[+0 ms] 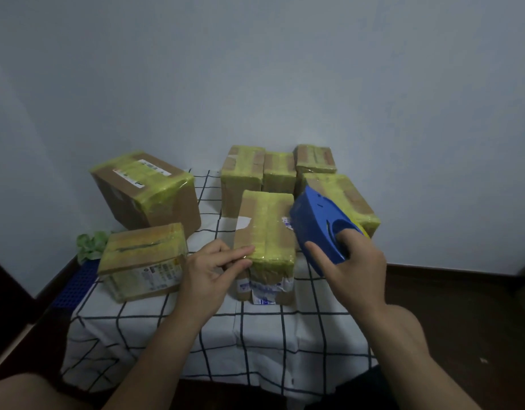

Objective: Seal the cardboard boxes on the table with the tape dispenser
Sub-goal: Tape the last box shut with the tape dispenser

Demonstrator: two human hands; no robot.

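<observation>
Our left hand (209, 270) presses straight fingers (240, 251) on the yellow-taped cardboard box (267, 220); our right hand (355, 267) grips the blue plastic tape dispenser (314, 220).

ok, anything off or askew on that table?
The large box at the back left sits tilted, not flat like the rest. The near-left box shows a dark slit along its taped top, so that seam may not be closed.

The tape dispenser (320, 229) is bright blue. The cardboard boxes (171, 217) are brown, and the tape (163, 192) on them is yellow-green. The middle box (268, 229) carries white labels (267, 290) with blue print. The tablecloth (255, 335) is white with a grid of thin black lines. The wall (255, 69) is pale grey-blue, the floor (462, 306) dark brown
</observation>
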